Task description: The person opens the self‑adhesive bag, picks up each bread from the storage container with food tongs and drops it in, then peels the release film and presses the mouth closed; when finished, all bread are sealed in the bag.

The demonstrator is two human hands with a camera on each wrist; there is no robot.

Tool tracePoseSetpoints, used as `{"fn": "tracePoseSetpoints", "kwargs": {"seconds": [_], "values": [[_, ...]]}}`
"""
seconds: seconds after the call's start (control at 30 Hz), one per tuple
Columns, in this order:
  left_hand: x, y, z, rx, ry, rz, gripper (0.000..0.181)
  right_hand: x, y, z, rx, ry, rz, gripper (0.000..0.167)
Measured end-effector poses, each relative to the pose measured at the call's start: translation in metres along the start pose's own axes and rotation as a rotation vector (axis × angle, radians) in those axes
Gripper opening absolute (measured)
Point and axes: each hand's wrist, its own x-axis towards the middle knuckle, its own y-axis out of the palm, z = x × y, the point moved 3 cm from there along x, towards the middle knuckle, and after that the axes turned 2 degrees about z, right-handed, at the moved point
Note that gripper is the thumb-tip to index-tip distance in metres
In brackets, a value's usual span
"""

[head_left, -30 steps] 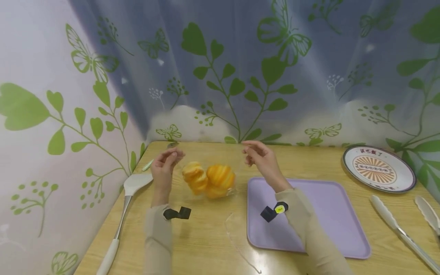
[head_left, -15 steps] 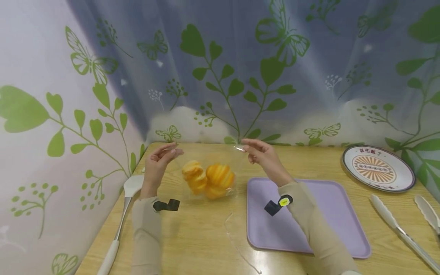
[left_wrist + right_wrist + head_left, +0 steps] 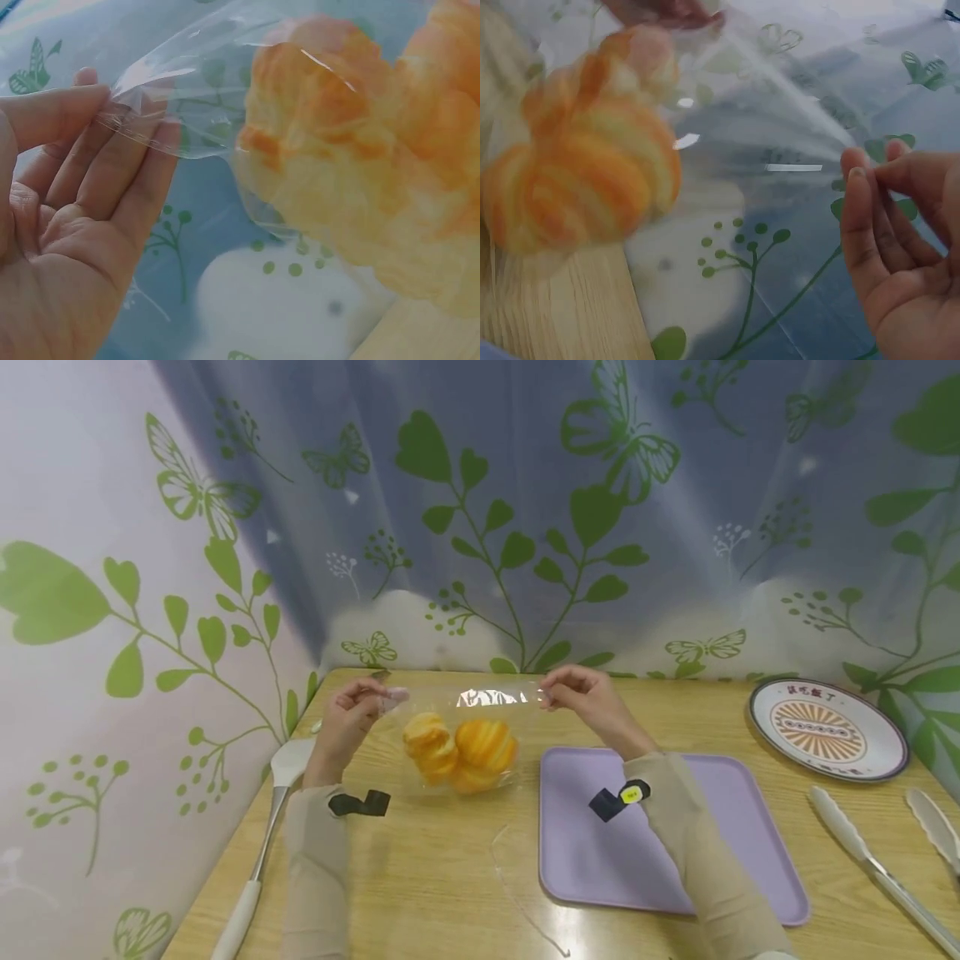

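A clear plastic bag (image 3: 491,697) with orange-yellow bread rolls (image 3: 486,753) inside is held by its upper edge over the wooden table. My left hand (image 3: 347,720) pinches the bag's left upper corner between thumb and fingers; the left wrist view shows the film (image 3: 176,112) gathered at the fingertips. At the opposite corner my right hand (image 3: 592,703) pinches the film with thumb and forefinger, also visible in the right wrist view. Between both hands the upper edge is drawn straight and catches a bright glare. The rolls (image 3: 585,172) hang low in the bag, beside the lilac tray (image 3: 600,868).
At the left lies a white-headed spatula (image 3: 291,763) with a pale handle. On the right are a patterned plate (image 3: 828,727) and tongs (image 3: 873,864). A thin clear strip (image 3: 517,897) lies on the table (image 3: 435,885) in front. A printed curtain (image 3: 480,543) stands behind.
My hands have moved apart, the left one leftward and the right one rightward. The bag's upper edge has been pulled straight between them and shows a glare. The rolls stay nearly where they were.
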Motion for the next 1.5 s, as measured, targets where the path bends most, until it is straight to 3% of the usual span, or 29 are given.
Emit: {"fn": "tracePoseSetpoints", "kwargs": {"seconds": [0.1, 0.23, 0.33, 0.5, 0.73, 0.9, 1.2, 1.4, 1.5], "values": [[0.001, 0.000, 0.002, -0.025, -0.029, -0.027, 0.044, -0.001, 0.002, 0.003, -0.094, -0.041, -0.002, 0.016], [0.002, 0.001, 0.005, -0.105, -0.001, -0.019, 0.045, -0.002, 0.003, 0.004, -0.195, -0.077, 0.005, 0.013], [0.002, 0.003, 0.006, -0.146, 0.043, 0.009, 0.046, -0.005, 0.002, 0.002, -0.221, -0.081, 0.008, 0.015], [0.004, 0.005, 0.008, -0.191, 0.069, -0.032, 0.045, -0.008, 0.001, 0.000, -0.231, -0.101, -0.002, 0.015], [0.005, 0.006, 0.008, -0.156, 0.066, -0.116, 0.043, -0.009, 0.003, 0.000, -0.347, -0.180, -0.019, 0.015], [0.006, 0.009, 0.006, -0.204, 0.070, -0.099, 0.038, -0.010, 0.004, 0.001, -0.433, -0.281, -0.005, 0.016], [0.007, 0.012, 0.005, -0.276, 0.102, -0.058, 0.041, -0.015, 0.009, 0.002, -0.413, -0.362, 0.046, 0.014], [0.008, 0.011, 0.007, -0.332, 0.050, -0.091, 0.040, -0.015, 0.010, 0.000, -0.404, -0.390, 0.053, 0.012], [0.009, 0.011, 0.008, -0.318, 0.030, -0.120, 0.040, -0.015, 0.010, 0.000, -0.437, -0.394, 0.050, 0.013]]}}
